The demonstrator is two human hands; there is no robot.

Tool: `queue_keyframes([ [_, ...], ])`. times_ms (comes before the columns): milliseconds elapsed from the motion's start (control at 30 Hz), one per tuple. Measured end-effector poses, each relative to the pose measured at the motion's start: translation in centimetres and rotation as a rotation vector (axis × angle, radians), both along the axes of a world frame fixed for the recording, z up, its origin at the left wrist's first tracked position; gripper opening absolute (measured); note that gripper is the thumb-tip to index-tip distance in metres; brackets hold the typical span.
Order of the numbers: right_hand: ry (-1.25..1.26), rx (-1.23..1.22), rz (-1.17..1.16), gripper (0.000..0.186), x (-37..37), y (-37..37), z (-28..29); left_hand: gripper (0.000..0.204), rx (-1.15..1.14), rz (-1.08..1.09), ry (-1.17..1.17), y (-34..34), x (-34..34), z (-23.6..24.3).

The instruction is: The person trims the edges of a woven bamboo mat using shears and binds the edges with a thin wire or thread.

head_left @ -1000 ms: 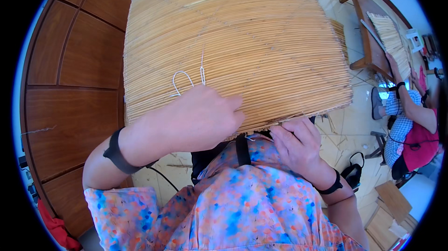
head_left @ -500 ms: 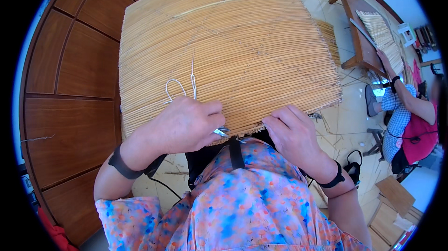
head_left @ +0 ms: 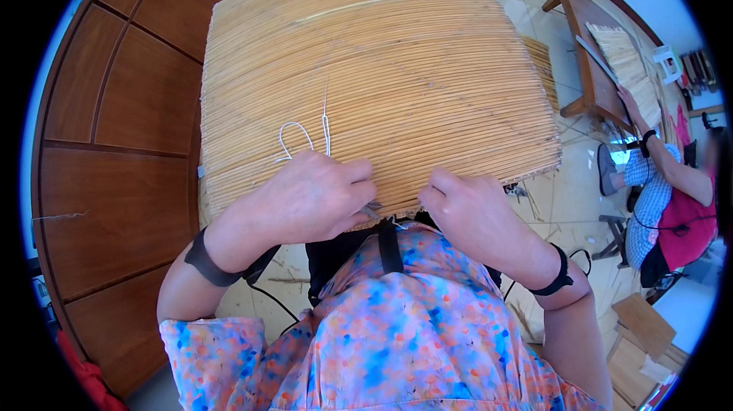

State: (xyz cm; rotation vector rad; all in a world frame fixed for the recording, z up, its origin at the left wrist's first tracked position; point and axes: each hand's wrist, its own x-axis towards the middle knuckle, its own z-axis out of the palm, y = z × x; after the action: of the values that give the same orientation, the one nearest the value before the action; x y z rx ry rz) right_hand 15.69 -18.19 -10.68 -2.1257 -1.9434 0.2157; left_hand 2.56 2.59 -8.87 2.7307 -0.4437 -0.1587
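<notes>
A wide mat of thin straw-coloured stalks (head_left: 458, 98) lies in front of me, its near edge close to my body. My left hand (head_left: 305, 193) is closed at this edge, and a small silvery metal tool (head_left: 372, 207) shows at its fingers, mostly hidden. Just right of it, my right hand (head_left: 473, 216) is pinched at the same edge; what its fingertips hold is hidden. Beyond my left hand, looped white thread (head_left: 294, 125) and a thin needle-like piece (head_left: 326, 98) rest on the mat. A short white thread end (head_left: 398, 224) shows at the edge between my hands.
One loose pale stalk (head_left: 351, 8) lies across the far part of the mat. Brown wooden cabinets (head_left: 114, 197) stand at the left. At right, another person's hand (head_left: 628, 101) touches a stalk bundle (head_left: 622, 59) on a wooden table (head_left: 574, 21). Stalk scraps litter the tiled floor.
My right hand has shifted slightly left, nearer my left hand. The metal tool at my left fingers is now more covered. The whole view has moved a little.
</notes>
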Motion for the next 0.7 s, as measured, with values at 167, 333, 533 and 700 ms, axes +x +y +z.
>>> queue_keyframes([
  [167,-0.108,-0.073,0.142,0.006,0.4,1.4,0.0,0.023,0.025,0.011,-0.009,-0.1,-0.1,-0.4],
  [333,-0.102,-0.062,0.226,0.007,1.0,2.3,0.0,0.024,0.000,0.035,-0.037,0.1,-0.7,-0.9],
  [533,-0.107,-0.108,0.253,0.009,1.1,2.4,0.9,0.024,0.036,0.102,-0.075,1.3,-1.7,-0.3],
  [700,-0.142,-0.120,0.333,0.007,0.9,3.1,1.4,0.021,0.220,0.152,-0.254,3.5,-3.0,1.5],
])
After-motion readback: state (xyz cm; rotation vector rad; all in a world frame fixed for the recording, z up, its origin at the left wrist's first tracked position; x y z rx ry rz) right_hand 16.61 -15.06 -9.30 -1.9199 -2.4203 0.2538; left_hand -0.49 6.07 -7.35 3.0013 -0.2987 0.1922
